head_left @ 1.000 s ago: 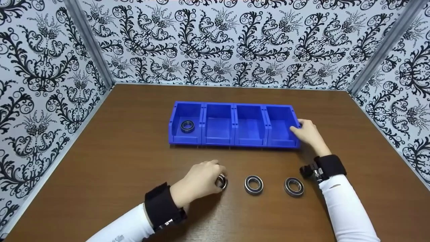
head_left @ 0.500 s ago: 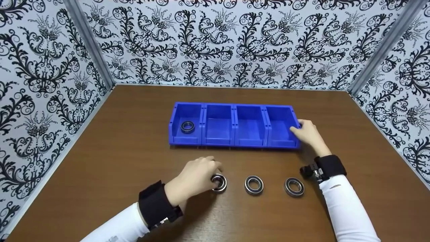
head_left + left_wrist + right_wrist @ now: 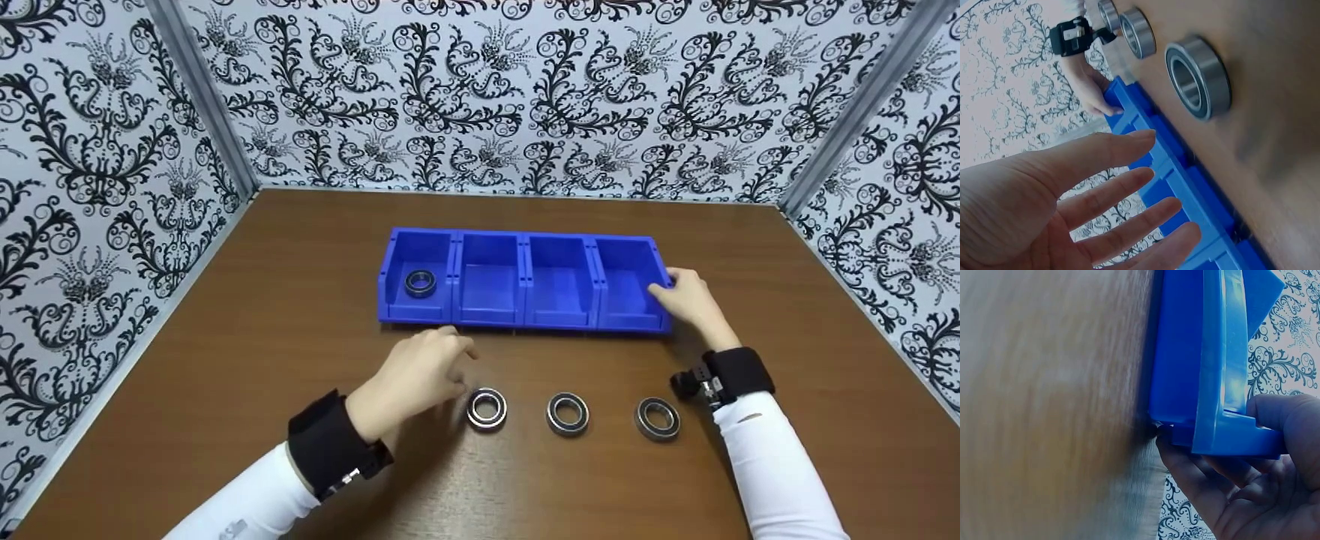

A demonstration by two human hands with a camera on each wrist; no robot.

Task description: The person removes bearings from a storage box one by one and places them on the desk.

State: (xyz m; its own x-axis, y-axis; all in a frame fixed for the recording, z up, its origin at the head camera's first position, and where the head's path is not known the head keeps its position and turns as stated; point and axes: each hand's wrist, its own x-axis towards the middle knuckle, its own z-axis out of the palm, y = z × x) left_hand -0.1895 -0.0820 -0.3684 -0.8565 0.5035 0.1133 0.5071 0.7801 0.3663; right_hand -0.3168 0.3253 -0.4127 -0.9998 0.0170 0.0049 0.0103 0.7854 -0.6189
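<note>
My left hand (image 3: pixel 416 375) hovers over the table with its fingers spread and nothing in them, as the left wrist view also shows. Just to its right a ball bearing (image 3: pixel 487 409) lies flat on the wood. A second bearing (image 3: pixel 568 415) and a third bearing (image 3: pixel 657 418) lie farther right in the same row. My right hand (image 3: pixel 691 304) grips the right end wall of a blue four-bin row (image 3: pixel 559 319), thumb inside and fingers outside; the right wrist view shows this blue wall (image 3: pixel 1213 382) between them. One more bearing (image 3: pixel 420 283) rests in the leftmost bin.
The brown wooden table (image 3: pixel 247 360) is bounded by patterned panels (image 3: pixel 480 97) at the back and both sides. The bin row stands in the middle of the table, beyond the bearings. A black wrist camera strap (image 3: pixel 739 369) is on the right forearm.
My left hand has let go of the nearest bearing and drawn back to the left and away from me. That bearing shifted slightly left. My right hand stays on the bin.
</note>
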